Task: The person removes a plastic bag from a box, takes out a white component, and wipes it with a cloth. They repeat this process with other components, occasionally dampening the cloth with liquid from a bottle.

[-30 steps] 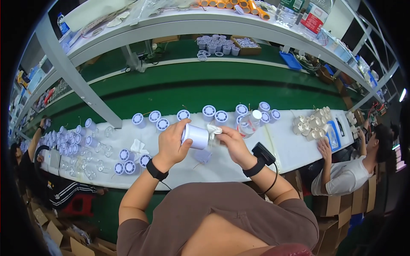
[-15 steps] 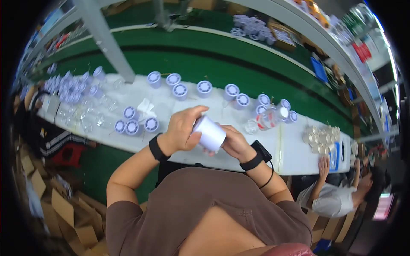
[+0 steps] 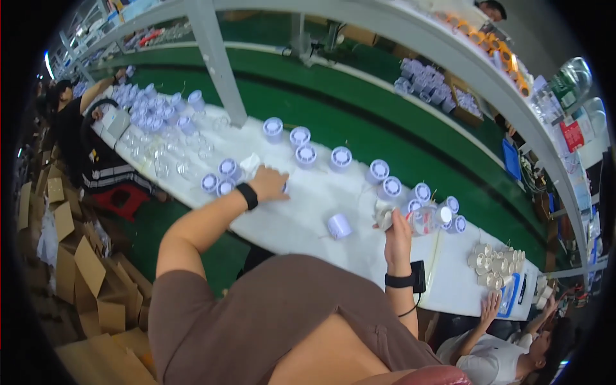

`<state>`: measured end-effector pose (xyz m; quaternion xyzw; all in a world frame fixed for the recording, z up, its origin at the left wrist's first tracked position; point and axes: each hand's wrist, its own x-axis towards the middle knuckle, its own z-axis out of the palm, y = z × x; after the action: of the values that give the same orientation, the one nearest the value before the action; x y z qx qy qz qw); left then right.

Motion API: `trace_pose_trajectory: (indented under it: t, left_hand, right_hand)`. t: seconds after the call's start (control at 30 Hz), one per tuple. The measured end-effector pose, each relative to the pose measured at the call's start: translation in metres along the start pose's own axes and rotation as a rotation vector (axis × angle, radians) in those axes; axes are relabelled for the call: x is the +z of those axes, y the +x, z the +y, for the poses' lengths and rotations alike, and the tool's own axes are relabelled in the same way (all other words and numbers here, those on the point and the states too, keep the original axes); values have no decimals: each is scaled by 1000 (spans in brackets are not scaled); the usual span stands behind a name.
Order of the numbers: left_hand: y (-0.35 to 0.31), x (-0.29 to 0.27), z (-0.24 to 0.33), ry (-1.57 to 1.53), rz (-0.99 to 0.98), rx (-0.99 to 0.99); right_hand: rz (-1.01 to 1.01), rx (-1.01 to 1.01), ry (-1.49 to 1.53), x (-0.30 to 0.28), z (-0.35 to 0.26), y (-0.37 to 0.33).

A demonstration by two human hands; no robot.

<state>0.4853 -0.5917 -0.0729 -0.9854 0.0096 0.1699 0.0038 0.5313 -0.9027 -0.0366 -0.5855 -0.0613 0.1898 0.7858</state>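
A lavender cup-shaped housing [image 3: 340, 226] lies tipped on the white table [image 3: 308, 199] between my hands. My left hand [image 3: 269, 184] reaches over the left part of the table, its fingers curled down on another lavender housing [image 3: 285, 187], mostly hidden beneath it. Beside that hand stand a few more lavender housings [image 3: 228, 168] with vented round tops and a crumpled white tissue [image 3: 250, 163]. My right hand [image 3: 398, 239] is raised at the right with a clear plastic piece [image 3: 384, 215] at its fingertips. Just past it a clear bottle with a white cap [image 3: 427, 220] leans among housings.
A row of lavender housings [image 3: 341, 158] lines the table's far edge. Clear plastic cups [image 3: 170, 160] and many housings crowd the left end. White round parts [image 3: 494, 263] sit at right near a co-worker [image 3: 494, 353]. A grey post [image 3: 218, 64] rises at the far edge.
The lavender housing that both hands held now lies on the table. My left hand has moved left to another housing; my right hand has moved right to the clear piece. The view has shifted.
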Motion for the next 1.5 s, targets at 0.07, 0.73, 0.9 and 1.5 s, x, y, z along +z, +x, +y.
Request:
trace_pose_trajectory:
  t: [0.07, 0.73, 0.9, 1.5]
  left_hand:
    - [4, -19, -11, -225, -28, -70]
    - [44, -66, -58, -386, 555, -245]
    - [-23, -55, 22, -638, 675, 91]
    - [-74, -48, 93, -589, 695, 247]
  right_hand:
    - [39, 24, 21, 1, 0, 3]
    - [197, -65, 22, -2, 9, -3]
    - [43, -189, -217, 48, -3, 10]
    - [-550, -906, -786, 88, 3, -2]
